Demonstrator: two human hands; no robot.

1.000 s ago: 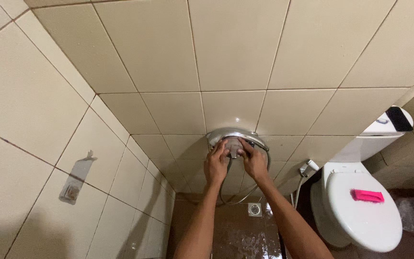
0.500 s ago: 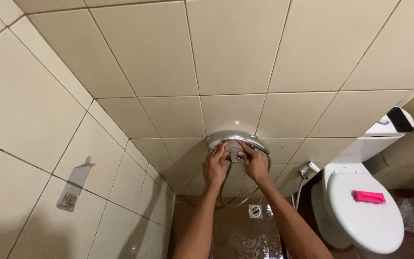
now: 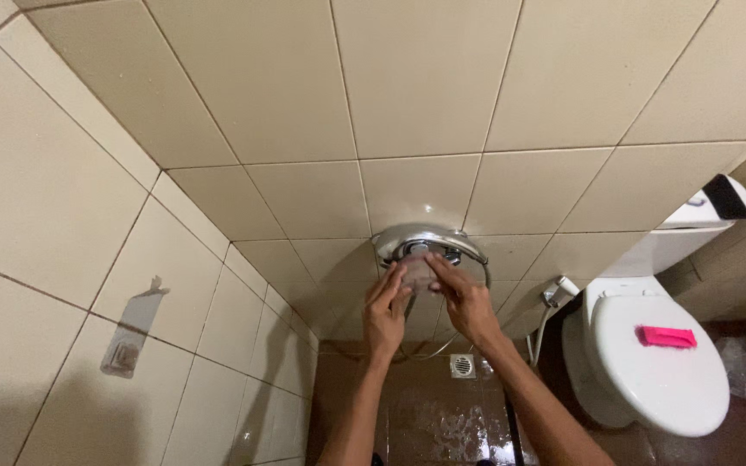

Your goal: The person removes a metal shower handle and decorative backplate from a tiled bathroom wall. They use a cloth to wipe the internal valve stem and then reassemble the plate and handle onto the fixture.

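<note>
Beige wall tiles (image 3: pixel 425 78) are surrounding a chrome fixture (image 3: pixel 429 244) mounted beside the toilet (image 3: pixel 658 362). The left hand (image 3: pixel 387 312) and right hand (image 3: pixel 462 299) are pinching a small translucent piece (image 3: pixel 418 273) just beneath it, fingers narrowed, steadying it from both sides.

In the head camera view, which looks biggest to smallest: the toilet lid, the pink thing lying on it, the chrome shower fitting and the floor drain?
1. White toilet lid, by far the largest.
2. Chrome shower fitting, which the left hand and right hand touch.
3. Pink thing.
4. Floor drain, smallest, though it lies farther from the camera.
</note>
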